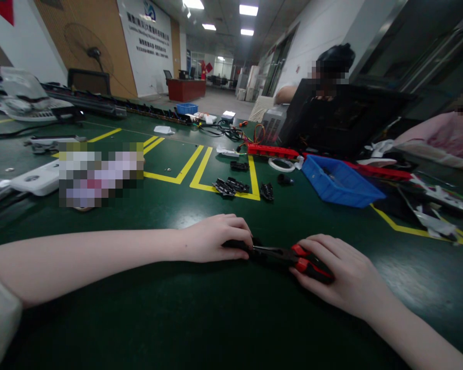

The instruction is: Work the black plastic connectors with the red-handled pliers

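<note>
**Item:** pliers, red-and-black handles, dark metal nose. They lie low over the green table, near its front edge, between the two hands.

**Right hand**: fingers closed round the handles, thumb by the red part.

**Left hand**: fingers closed on a small black part, held right at the nose of the pliers. The part is mostly hidden under the fingertips, so its shape cannot be told.

**Handling (judged):**
- Pliers: stiff and rather heavy for their size. The sleeved handles should give a sure grip, so take hold there, back from the pivot.
- Black part: probably hard plastic, light and small, apt to slip or spring away. Pinch it by its sides, close to the nose.

**Also on the table, well beyond the hands:**
- loose black clips
- blue tray
- red strip
- roll of tape
</note>
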The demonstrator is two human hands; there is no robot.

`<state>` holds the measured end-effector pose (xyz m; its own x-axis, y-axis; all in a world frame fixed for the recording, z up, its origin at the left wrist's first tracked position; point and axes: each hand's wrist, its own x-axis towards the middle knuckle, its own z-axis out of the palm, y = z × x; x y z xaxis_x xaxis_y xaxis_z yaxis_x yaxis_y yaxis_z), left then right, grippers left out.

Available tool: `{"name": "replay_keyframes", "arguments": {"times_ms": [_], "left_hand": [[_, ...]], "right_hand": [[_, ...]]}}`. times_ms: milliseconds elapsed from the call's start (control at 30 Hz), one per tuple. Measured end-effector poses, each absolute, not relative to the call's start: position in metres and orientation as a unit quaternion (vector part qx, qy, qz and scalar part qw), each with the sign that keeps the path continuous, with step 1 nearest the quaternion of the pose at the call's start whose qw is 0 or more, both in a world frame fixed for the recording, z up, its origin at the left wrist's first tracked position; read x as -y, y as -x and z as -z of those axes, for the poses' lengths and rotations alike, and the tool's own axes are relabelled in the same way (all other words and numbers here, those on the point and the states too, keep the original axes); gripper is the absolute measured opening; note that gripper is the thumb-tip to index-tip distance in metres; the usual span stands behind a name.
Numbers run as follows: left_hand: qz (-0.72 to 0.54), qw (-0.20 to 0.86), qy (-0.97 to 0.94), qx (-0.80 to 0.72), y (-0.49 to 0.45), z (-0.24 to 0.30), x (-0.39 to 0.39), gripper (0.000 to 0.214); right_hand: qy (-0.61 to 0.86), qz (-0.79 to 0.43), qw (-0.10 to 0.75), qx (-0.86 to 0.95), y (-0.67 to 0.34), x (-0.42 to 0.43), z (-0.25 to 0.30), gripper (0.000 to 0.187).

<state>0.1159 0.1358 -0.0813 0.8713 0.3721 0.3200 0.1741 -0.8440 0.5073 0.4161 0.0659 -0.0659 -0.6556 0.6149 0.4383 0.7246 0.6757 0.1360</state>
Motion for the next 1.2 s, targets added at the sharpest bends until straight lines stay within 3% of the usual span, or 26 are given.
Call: {"name": "replay_keyframes", "arguments": {"times_ms": [933,1200], "left_hand": [[-0.227,0.217,-0.939,-0.143,-0.117,0.084,-0.135,0.016],[-0.227,0.214,-0.940,-0.138,-0.116,0.084,-0.135,0.017]], "right_hand": [[0.379,0.158,0.178,0.894,-0.412,-0.063,0.060,0.026],[0.386,0.183,0.182,0.886,-0.418,-0.063,0.062,0.033]]}}
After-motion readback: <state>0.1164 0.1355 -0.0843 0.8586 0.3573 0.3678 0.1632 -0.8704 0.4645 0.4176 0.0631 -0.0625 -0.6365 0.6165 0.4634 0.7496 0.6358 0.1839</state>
